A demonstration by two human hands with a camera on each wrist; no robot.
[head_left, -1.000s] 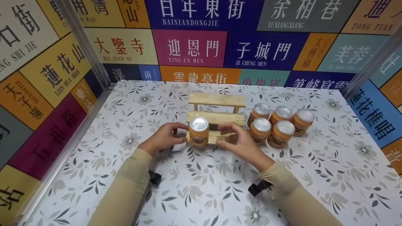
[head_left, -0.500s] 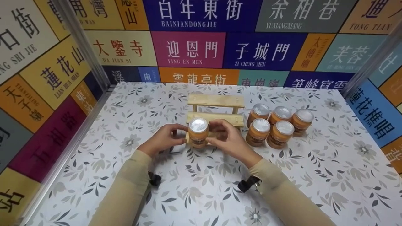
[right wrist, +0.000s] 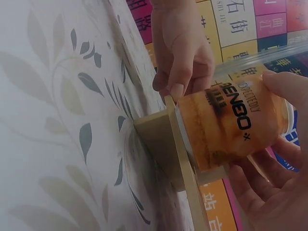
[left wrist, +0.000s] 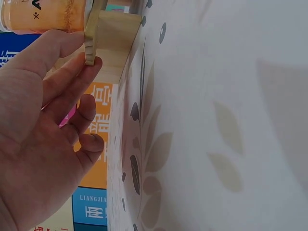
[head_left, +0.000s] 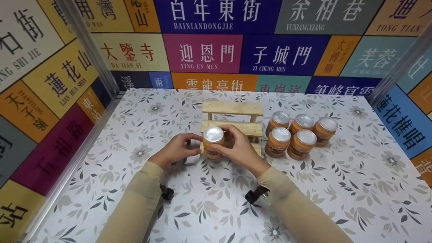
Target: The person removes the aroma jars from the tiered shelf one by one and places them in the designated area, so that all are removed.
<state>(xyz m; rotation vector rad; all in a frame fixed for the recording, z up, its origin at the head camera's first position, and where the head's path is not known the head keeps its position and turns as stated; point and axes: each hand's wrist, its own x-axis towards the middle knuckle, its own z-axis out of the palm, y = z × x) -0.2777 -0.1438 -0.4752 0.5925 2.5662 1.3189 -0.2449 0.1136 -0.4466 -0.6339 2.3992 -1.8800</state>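
An orange jar (head_left: 213, 143) with a silver lid stands upright at the left end of the lowest step of a small wooden tiered stand (head_left: 232, 108). Around its right side my right hand (head_left: 239, 148) grips it, thumb on the front and fingers behind. In the right wrist view the jar (right wrist: 233, 122) shows black lettering, its base against the step board (right wrist: 185, 168). My left hand (head_left: 175, 148) pinches the left end of that board with thumb and fingers. The left wrist view has the left hand's fingertips (left wrist: 97, 63) at the board's edge, beside the jar (left wrist: 45, 14).
Several matching jars (head_left: 301, 145) stand grouped to the right of the stand, close to its side. A table with a leaf-patterned cover (head_left: 202, 209) lies beneath everything. Sign-printed panels (head_left: 202, 52) rise behind and at both sides.
My right hand has moved left from beside the stand's right part to the jar and now grips it. The left hand and the jar have stayed in place.
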